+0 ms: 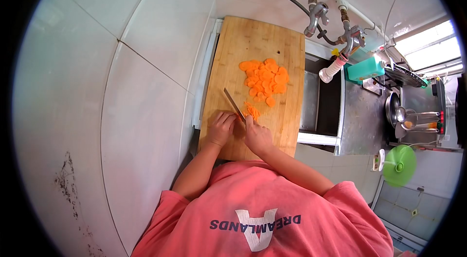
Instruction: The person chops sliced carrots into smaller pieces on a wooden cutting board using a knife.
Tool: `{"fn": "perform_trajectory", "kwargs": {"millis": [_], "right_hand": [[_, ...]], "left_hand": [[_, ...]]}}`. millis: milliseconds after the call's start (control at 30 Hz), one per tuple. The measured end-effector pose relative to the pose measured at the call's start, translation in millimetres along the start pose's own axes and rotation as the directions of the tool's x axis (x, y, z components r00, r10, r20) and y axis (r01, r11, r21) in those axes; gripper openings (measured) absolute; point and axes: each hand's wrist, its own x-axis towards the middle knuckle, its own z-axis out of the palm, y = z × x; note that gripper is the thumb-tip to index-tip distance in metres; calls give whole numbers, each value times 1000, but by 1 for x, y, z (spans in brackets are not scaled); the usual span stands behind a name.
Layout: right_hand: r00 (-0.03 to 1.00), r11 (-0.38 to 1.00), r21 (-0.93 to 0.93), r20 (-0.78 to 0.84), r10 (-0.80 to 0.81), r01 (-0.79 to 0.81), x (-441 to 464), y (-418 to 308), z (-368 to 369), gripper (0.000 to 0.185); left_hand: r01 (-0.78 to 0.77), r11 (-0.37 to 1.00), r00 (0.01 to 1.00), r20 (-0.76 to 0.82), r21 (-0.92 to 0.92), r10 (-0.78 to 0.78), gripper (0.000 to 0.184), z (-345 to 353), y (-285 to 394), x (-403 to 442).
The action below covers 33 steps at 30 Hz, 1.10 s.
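Observation:
In the head view a kitchen knife (233, 102) slants across the wooden cutting board (243, 38), its tip pointing up and left. My right hand (258, 136) is closed around its handle. My left hand (222, 127) lies on the board to the left of the blade, fingers bent together over a bit of orange carrot that is mostly hidden. Thin carrot strips (252, 110) lie just right of the blade. Farther up the board is a loose pile of round carrot slices (265, 79).
A sink (310, 96) lies right of the board, with taps (317, 16) above it. A teal bottle (366, 69) stands on the metal counter (360, 121). Beyond are a pan (391, 106), several ladles and a green fan (400, 165). A tiled wall (141, 96) borders the left.

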Motion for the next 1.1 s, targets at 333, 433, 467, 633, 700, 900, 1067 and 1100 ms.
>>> {"fn": "perform_trajectory", "kwargs": {"millis": [333,433,467,633,700,900,1067,1100], "right_hand": [[1000,999,-47,24,8,-7,2,-4,-1,36],[1000,998,-62,10,-4,5,2,-4,2,35],[1000,998,-67,2,-14,15,2,-3,3,35],[999,987,-152,23,-44,47,8,0,11,54],[998,985,-161,-29,-59,54,8,4,15,50],[996,997,11,-42,73,-73,5,3,7,34],[999,1000,-3,-22,25,-25,-3,0,3,34],[999,1000,5,-40,-4,4,-3,0,5,34]], "left_hand": [[32,999,999,14,8,-32,18,0,1,1],[32,999,999,10,21,-33,18,0,2,1],[35,999,999,10,21,-35,18,1,1,1],[48,998,999,21,52,-49,18,3,-1,-1],[37,999,999,-8,19,-37,17,3,2,1],[4,1000,998,-55,-4,-4,16,3,1,2],[8,1000,999,-50,12,-8,15,3,1,0],[6,1000,999,-48,15,-5,15,3,1,0]]}}
